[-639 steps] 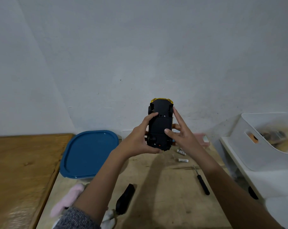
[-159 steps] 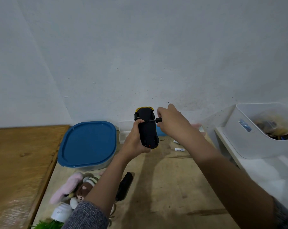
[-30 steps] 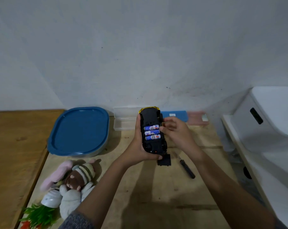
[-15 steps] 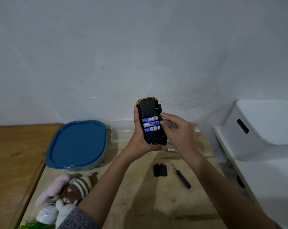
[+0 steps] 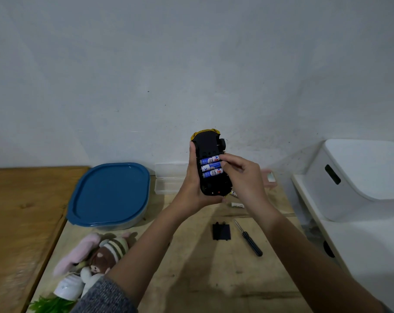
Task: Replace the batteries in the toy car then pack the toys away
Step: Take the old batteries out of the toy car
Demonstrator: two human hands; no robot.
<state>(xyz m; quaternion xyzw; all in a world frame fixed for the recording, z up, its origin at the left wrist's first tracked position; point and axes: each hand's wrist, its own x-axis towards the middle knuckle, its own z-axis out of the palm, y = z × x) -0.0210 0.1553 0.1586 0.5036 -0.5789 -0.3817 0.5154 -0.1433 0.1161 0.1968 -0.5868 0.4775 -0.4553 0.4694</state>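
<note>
Wooden table (image 5: pixel 214 279) below; at frame centre your left hand (image 5: pixel 191 190) grips the upturned toy car (image 5: pixel 210 163), right hand's (image 5: pixel 245 177) curled fingertips on its top battery (image 5: pixel 210 159). Pry hard and it may spring out and roll away.

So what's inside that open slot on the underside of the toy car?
Three blue-and-white batteries lie side by side in the toy car, held by the left hand. The right hand covers their right ends, so the contacts there are hidden.
</note>
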